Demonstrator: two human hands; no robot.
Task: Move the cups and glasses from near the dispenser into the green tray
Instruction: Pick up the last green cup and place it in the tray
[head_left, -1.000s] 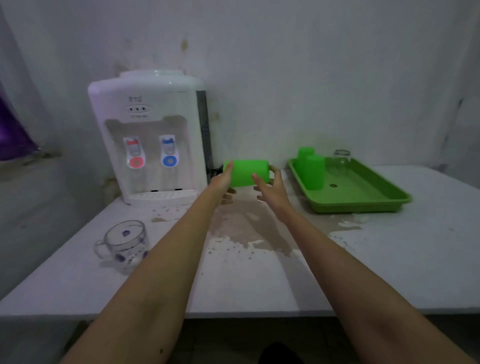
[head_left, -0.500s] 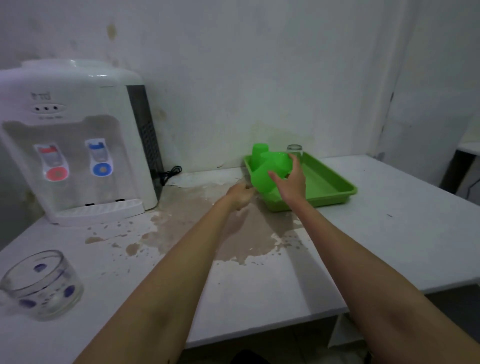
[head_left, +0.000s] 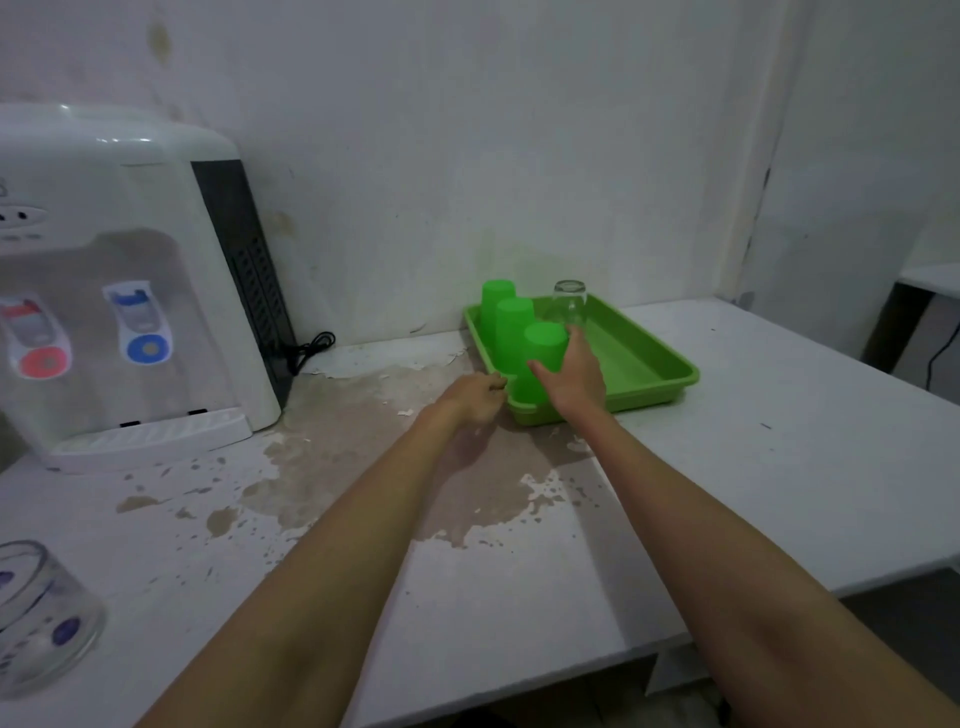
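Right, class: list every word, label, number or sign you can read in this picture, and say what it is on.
No readable text.
Dispenser: marks at the picture's left edge, cut off and too blurred to read.
Taps: red and blue discs, no lettering legible.
Mug: blue dots, no words.

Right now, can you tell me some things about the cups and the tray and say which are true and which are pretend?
1. Three green cups stand upside down in the green tray. True.
2. The right hand is on the nearest green cup. True.
3. The clear glass in the tray lies on its side. False: it stands upside down at the back of the tray.
4. The left hand holds a cup. False: it is curled and holds nothing, by the tray's near corner.
5. The glass mug with blue dots is still outside the tray. True.
6. The water dispenser stands right of the tray. False: it stands left of it.
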